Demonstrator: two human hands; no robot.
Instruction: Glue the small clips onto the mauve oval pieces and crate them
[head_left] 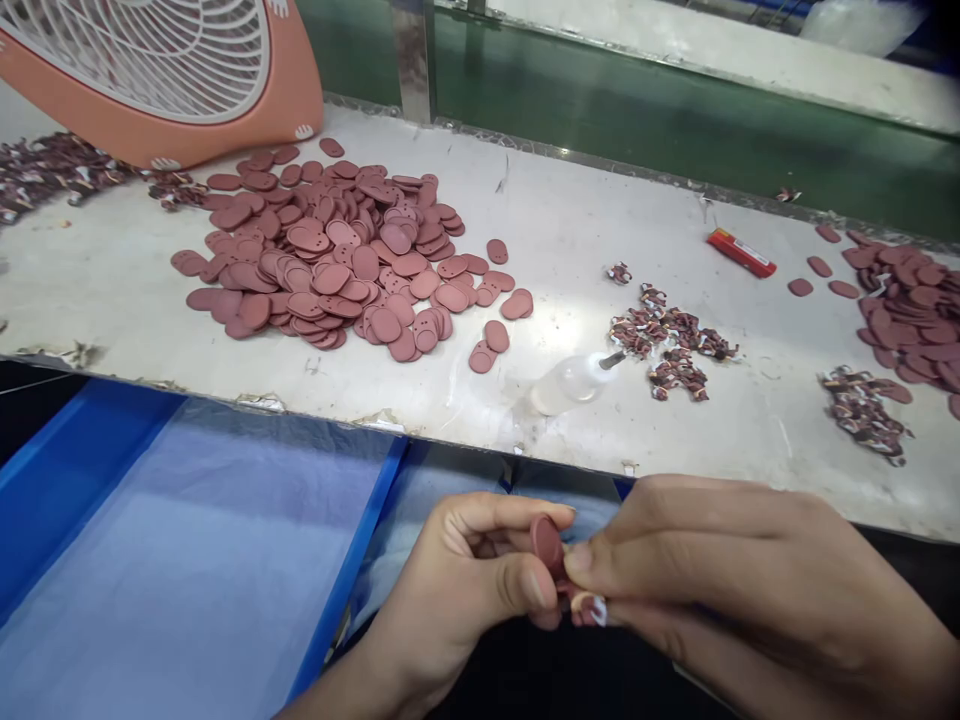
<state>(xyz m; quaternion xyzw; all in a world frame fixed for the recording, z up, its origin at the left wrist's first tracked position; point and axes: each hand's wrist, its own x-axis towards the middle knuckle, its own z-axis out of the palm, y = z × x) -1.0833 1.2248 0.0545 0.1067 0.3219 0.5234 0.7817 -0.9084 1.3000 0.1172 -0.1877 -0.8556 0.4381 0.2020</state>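
Note:
My left hand (465,580) and my right hand (720,580) meet below the table's front edge, both pinched on one small reddish-brown oval piece (547,545). A tiny patterned bit (589,608) sits under that piece between my fingertips. A large heap of the same oval pieces (337,260) lies on the white table (570,220) at the left. Small printed bits (671,345) lie in loose clusters right of centre.
A small clear squeeze bottle (570,382) lies on its side near the front edge. A red lighter (741,251) lies further back. An orange fan (165,75) stands at the far left. Another heap of ovals (911,310) is at the right. A blue bin (150,540) sits below.

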